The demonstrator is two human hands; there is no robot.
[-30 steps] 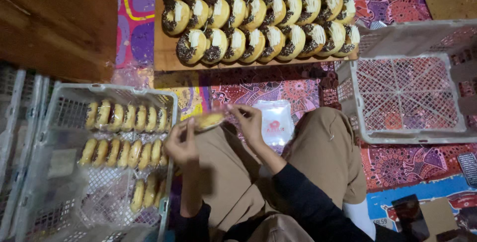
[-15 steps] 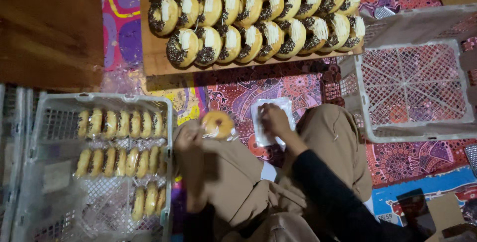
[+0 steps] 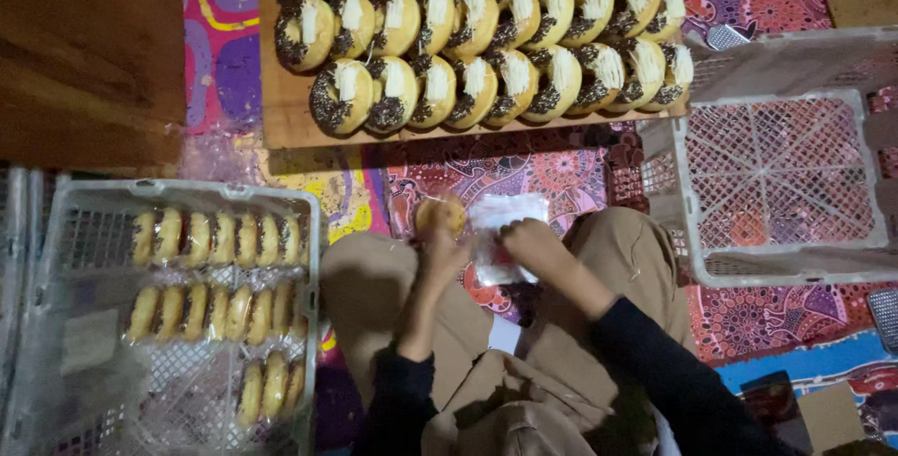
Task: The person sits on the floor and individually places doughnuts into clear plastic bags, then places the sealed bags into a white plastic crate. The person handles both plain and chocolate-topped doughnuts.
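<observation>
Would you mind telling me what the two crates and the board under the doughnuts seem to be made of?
Both crates, the left one and the right one, look like moulded grey plastic: thin open lattice walls with a dull finish. The board looks like bare wood, brown and matt with flat edges, though its grain is hard to make out.

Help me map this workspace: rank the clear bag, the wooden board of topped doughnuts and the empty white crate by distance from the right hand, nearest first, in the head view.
1. Clear bag: under the right hand, touching it.
2. Empty white crate: to its right.
3. Wooden board: above, beyond the patterned mat; its near edge is close to call against the crate.
</observation>
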